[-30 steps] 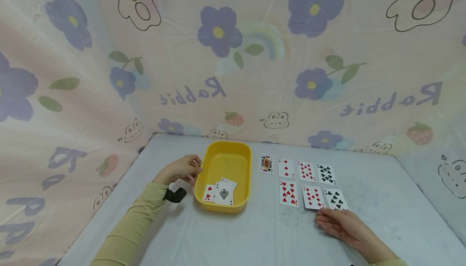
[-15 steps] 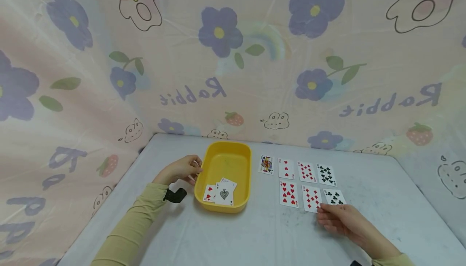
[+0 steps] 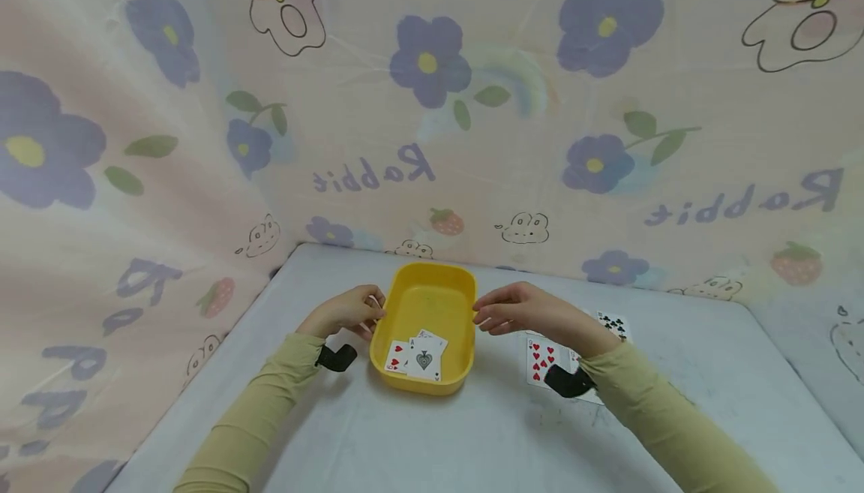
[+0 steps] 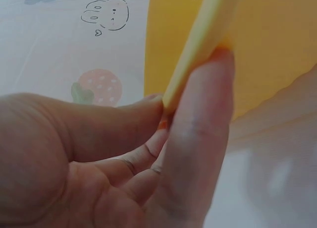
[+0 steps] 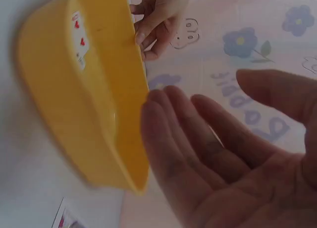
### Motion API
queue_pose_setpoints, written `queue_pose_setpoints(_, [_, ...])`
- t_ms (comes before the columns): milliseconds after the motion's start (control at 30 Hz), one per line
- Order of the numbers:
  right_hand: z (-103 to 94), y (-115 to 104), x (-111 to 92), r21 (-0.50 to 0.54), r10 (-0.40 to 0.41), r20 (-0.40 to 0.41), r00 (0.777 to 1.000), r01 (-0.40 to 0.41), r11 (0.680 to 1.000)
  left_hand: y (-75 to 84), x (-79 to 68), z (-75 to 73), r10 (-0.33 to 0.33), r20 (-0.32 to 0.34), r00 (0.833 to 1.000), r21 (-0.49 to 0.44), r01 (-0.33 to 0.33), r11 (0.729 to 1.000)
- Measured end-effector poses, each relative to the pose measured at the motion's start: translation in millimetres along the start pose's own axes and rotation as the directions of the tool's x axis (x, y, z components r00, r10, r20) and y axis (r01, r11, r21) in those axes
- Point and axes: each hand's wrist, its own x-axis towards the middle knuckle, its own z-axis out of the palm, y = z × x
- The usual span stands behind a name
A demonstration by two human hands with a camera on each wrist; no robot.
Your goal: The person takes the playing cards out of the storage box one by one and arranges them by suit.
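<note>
Yellow tray (image 3: pixel 435 302) stands on the white tabletop (image 3: pixel 432 444), its long sides between the two hands. Nearest, a stretch of bare white surface runs up to the tray's near edge, with the left sleeve (image 3: pixel 250 418) and right sleeve (image 3: pixel 675 418) slanting in at either side. Just inside that near edge lie an ace of spades (image 3: pixel 424 360) and a red hearts card (image 3: pixel 394 356), a third card partly covered beneath the ace. To the tray's right, well apart from its rim, another hearts card (image 3: pixel 537 364) lies partly covered by the right forearm. Farther up, the left hand (image 3: pixel 347 311) pinches the left rim between thumb and fingers. Opposite, the right hand (image 3: pixel 529 309) reaches in over the tabletop, fingers extended and slightly bent, thumb spread from them; its fingertips are at the right rim, though contact cannot be told. Beyond its wrist lies a clubs card (image 3: pixel 613 323). The tray's far edge comes near the tabletop's back edge, where the flowered backdrop (image 3: pixel 364 125) rises.
</note>
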Motion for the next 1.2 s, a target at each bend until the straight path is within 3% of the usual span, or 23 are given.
queue_pose_setpoints(233, [22.4, -13, 69, -0.113, 0.047, 0.058, 0.997, -0.041, 0.993, 0.2, 1.5, -0.6, -0.008, 0.010, 1.000, -0.004, 0.008, 1.000])
queue_pose_setpoints(433, [38.7, -9, 103, -0.263, 0.129, 0.064, 0.990, -0.108, 0.959, 3.1, 1.3, 0.4, -0.005, 0.016, 1.000, -0.001, 0.005, 1.000])
queue_pose_setpoints(633, [52.2, -4, 115, -0.376, 0.239, 0.053, 0.970, -0.202, 0.904, 2.5, 1.8, 1.0, -0.011, 0.012, 1.000, 0.002, 0.011, 1.000])
queue_pose_setpoints(933, [71.0, -2, 124, -0.401, 0.320, 0.118, 0.940, -0.249, 0.881, 1.6, 3.1, 0.5, -0.012, 0.009, 1.000, -0.002, 0.012, 1.000])
queue_pose_setpoints(1133, [71.4, -2, 122, -0.494, 0.296, 0.078, 0.952, -0.221, 0.841, 2.2, 1.7, 1.4, -0.018, -0.004, 1.000, 0.015, 0.018, 1.000])
queue_pose_setpoints(1200, [69.4, -1, 120, -0.501, 0.269, 0.070, 0.961, -0.200, 0.842, 2.8, 1.3, 1.2, -0.019, -0.007, 1.000, 0.023, 0.020, 1.000])
